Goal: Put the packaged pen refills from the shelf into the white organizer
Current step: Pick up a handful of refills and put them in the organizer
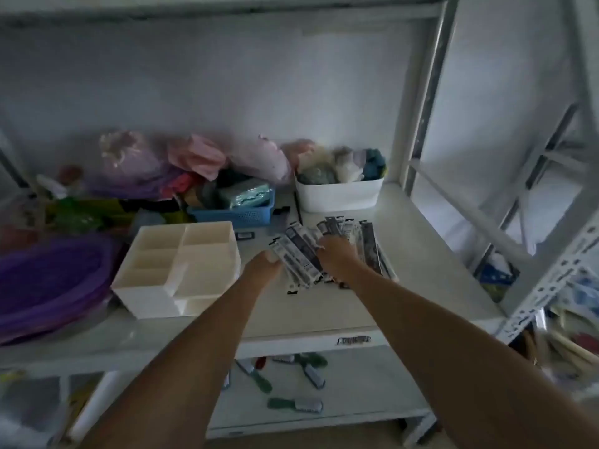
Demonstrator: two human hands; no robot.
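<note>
A pile of packaged pen refills (pixel 369 244), long narrow black-and-white packs, lies fanned out on the white shelf (pixel 421 260). My left hand (pixel 264 265) grips the left side of a bunch of packs (pixel 296 254), and my right hand (pixel 337 254) presses on the same bunch from the right. The white organizer (pixel 162 286), a box with several empty compartments, stands on the shelf just left of my left hand. The fingertips of both hands are hidden among the packs.
A white bin (pixel 338 196) full of bags stands behind the pile. A blue basket (pixel 240 215) and plastic bags sit at the back left, purple tubs (pixel 48 280) at far left. Brushes (pixel 295 405) lie on the lower shelf. A metal upright (pixel 428 92) rises at right.
</note>
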